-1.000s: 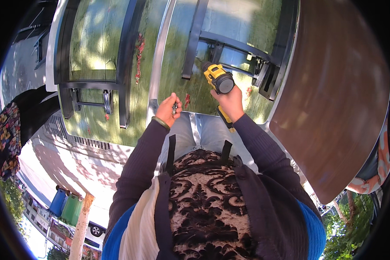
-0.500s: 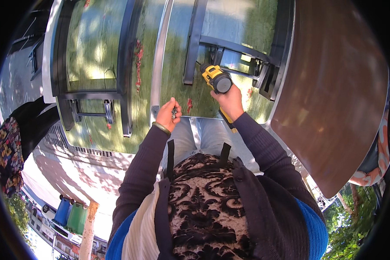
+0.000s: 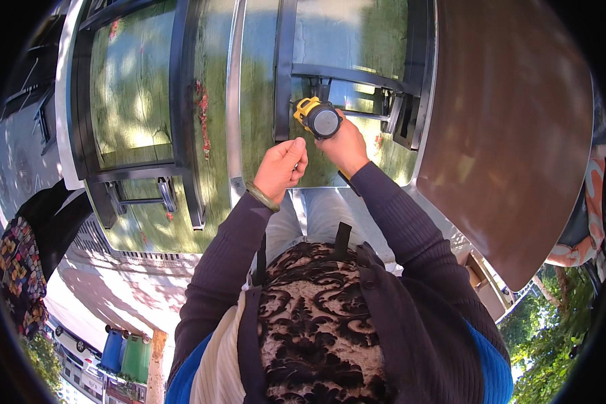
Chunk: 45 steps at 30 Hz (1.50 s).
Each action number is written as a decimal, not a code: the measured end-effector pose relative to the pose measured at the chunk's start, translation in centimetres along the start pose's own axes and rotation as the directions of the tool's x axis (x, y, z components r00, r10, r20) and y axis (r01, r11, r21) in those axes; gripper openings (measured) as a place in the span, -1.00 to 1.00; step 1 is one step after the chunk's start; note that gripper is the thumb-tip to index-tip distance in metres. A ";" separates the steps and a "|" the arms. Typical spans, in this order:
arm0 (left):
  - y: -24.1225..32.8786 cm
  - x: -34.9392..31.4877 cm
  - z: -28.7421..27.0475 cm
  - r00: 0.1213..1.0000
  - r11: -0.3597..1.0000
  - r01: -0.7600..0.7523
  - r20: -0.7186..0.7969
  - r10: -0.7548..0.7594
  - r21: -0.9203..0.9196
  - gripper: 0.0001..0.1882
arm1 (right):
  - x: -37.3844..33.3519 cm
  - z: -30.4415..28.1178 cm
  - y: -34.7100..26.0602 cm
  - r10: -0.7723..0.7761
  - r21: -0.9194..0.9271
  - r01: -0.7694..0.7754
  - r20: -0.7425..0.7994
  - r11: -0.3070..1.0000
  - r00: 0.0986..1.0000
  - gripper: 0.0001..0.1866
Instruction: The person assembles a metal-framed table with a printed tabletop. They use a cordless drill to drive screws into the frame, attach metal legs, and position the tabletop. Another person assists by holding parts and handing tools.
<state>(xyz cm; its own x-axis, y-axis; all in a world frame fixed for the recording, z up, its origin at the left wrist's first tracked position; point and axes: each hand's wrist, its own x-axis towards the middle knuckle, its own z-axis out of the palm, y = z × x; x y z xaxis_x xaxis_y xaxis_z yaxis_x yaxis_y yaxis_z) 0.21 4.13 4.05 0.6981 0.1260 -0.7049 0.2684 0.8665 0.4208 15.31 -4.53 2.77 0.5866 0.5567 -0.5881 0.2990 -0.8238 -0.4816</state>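
Note:
My right hand (image 3: 347, 145) is closed round the grip of a yellow-and-black cordless drill (image 3: 318, 118), its front end toward a black metal frame bar (image 3: 284, 81). The fingers of my left hand (image 3: 281, 172) are curled with thumb and forefinger pinched, just left of and below the drill. A little metal glints between those fingers, too small to name now. Beneath both hands lies a green, wood-grained table panel (image 3: 259, 151) with black folding legs fixed to it.
A second green panel (image 3: 131, 101) with black legs (image 3: 182, 121) adjoins on the left. On the right stands a glossy brown tabletop (image 3: 505, 128). Another person's dark legs (image 3: 54, 215) and patterned garment (image 3: 21, 273) show at left. Blue (image 3: 112, 350) and green bins (image 3: 136, 358) stand beyond.
My left hand has moved up and right toward the drill, its fingers now pinched. The drill has shifted slightly left in the picture, as have the panels with the view.

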 end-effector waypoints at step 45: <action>-10.0 -20.9 -15.6 0.827 0.595 -0.529 -0.211 0.521 -0.605 -0.82 | -25.4 4.8 -5.9 -0.491 0.336 0.383 0.344 0.861 0.801 -0.72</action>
<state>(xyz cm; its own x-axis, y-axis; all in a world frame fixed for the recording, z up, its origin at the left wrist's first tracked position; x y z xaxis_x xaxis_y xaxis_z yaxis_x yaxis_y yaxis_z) -27.41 0.32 5.70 0.5772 0.6576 -0.4841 -0.6111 0.7411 0.2781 -4.97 -13.26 17.38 0.0640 0.8865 -0.4582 0.2293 -0.4599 -0.8578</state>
